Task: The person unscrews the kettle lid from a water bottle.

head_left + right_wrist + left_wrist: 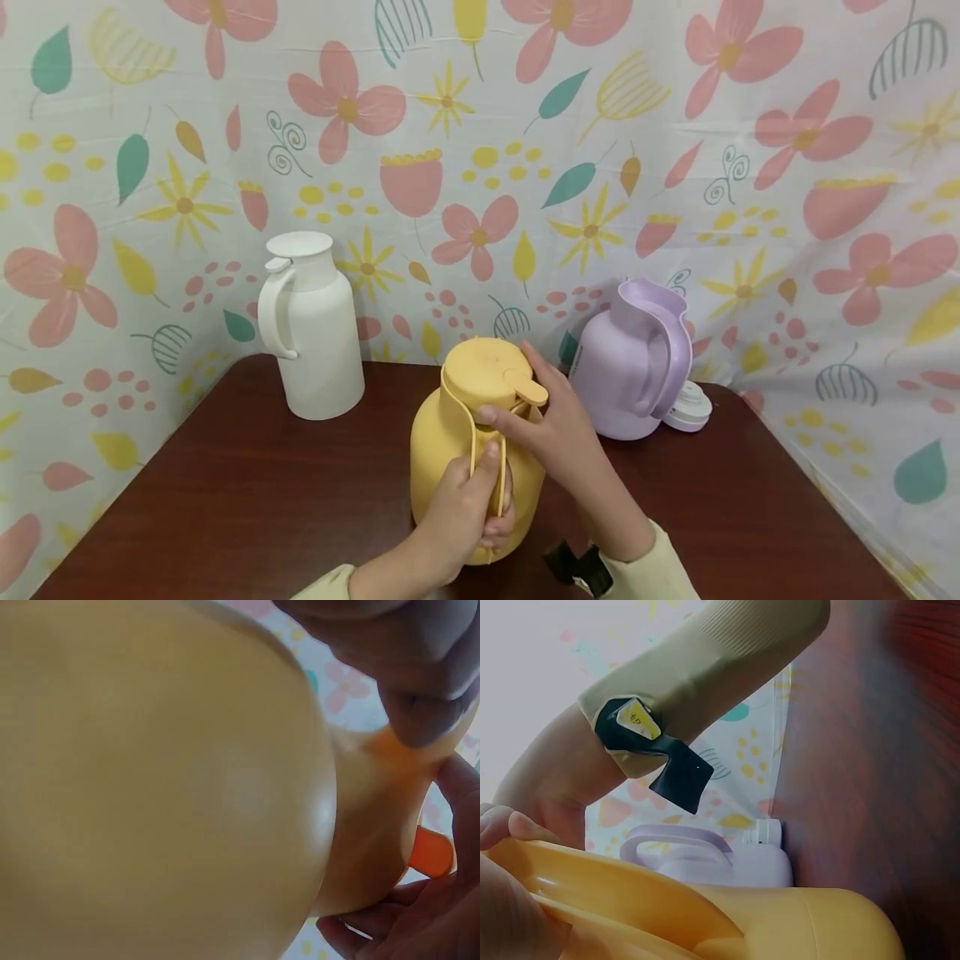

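A yellow thermos jug (pixel 431 450) stands on the table in the head view. My left hand (pixel 467 504) grips its handle (pixel 501 479), with the thumb upright along it; the handle fills the lower left wrist view. My right hand (pixel 558 425) holds the yellow lid (pixel 483 367) at the jug's neck, thumb on the near side and fingers round the far right side. The lid's tab (pixel 531 392) points right, toward that hand. In the right wrist view the jug's rounded body (pixel 165 780) hides much, and fingers (pixel 367 922) curl beside the lid. Whether the lid is loose cannot be seen.
A white thermos jug (pixel 322 342) stands at the back left of the brown table (pixel 225 500). At the back right is a lidless purple jug (pixel 611 375) with a white stopper (pixel 688 407) beside it. A flower-printed cloth (pixel 480 150) hangs close behind.
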`<act>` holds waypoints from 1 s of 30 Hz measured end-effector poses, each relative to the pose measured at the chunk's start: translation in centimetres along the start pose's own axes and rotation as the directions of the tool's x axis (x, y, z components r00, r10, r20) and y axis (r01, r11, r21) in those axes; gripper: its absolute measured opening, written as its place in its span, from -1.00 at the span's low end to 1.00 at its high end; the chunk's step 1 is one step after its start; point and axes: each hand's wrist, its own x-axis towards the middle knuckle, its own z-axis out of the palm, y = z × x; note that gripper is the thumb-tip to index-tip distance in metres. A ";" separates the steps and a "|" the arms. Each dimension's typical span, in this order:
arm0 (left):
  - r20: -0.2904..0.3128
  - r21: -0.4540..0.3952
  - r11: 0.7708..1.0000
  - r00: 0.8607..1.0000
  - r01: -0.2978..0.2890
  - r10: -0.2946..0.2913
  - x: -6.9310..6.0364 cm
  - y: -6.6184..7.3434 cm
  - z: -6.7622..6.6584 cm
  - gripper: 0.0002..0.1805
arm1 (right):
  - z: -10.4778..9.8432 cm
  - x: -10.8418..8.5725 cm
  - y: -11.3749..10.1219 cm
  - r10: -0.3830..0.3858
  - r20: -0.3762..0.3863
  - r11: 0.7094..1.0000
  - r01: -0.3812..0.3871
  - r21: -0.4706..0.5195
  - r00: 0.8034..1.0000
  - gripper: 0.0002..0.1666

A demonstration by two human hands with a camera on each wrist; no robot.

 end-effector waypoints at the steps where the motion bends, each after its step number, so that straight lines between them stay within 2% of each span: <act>1: 0.000 0.005 1.000 1.000 0.002 -0.002 0.0 0.0 0.0 -0.25 | -0.1 0.3 0.1 0.001 0.009 1.000 -0.001 0.014 1.000 0.09; 8: 0.006 0.006 1.000 1.000 0.009 -0.009 0.1 0.1 -0.2 -0.25 | -0.8 1.7 1.0 0.008 0.106 0.994 -0.019 0.106 0.994 0.03; 14: 0.020 -0.011 1.000 1.000 0.011 -0.011 0.1 -0.1 -0.1 -0.26 | -1.4 2.8 2.5 -0.081 0.150 0.980 0.051 0.192 0.985 -0.06; 19: 0.024 -0.023 1.000 1.000 0.016 -0.015 0.0 -0.1 0.1 -0.26 | -1.6 3.4 3.9 -0.149 0.157 0.958 0.103 0.268 0.976 -0.09; 30: -0.017 -0.023 0.999 0.999 0.034 -0.034 0.0 0.1 0.2 -0.24 | -1.4 3.9 4.2 -0.180 0.152 0.948 0.130 0.292 0.972 -0.11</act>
